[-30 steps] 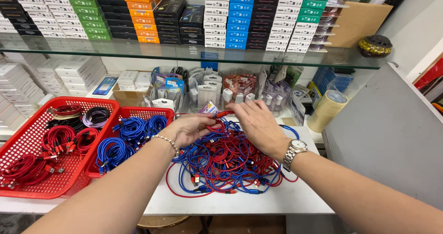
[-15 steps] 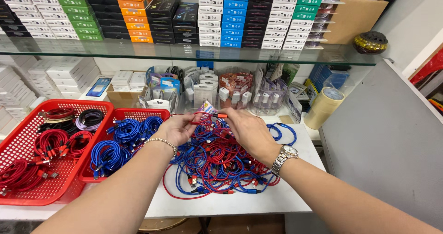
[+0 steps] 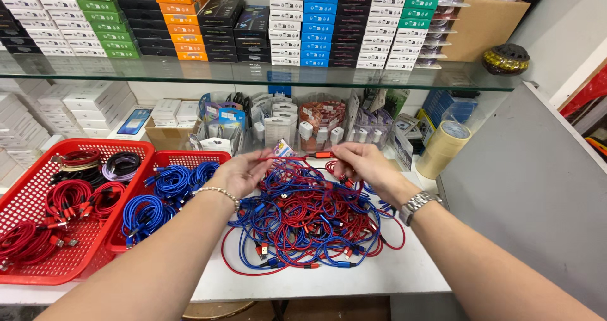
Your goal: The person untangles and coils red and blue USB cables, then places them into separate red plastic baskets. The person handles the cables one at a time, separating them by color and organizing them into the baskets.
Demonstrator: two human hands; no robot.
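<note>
left red basket [image 3: 38,273] cut off at frame edge, tabletop [image 3: 329,280] hidden beneath tangled cables [image 3: 303,223]

Location type: retail shop for phone accessories, stockroom or counter area. Indicators: a glass shelf [image 3: 253,74] carrying dense stacks of small coloured product boxes [image 3: 354,17]; clear tubs of packaged adapters [image 3: 316,122]; red baskets [image 3: 38,232] of sorted coiled cables; a heap of loose red and blue cables [image 3: 303,220] on the white bench [image 3: 354,277].
</note>
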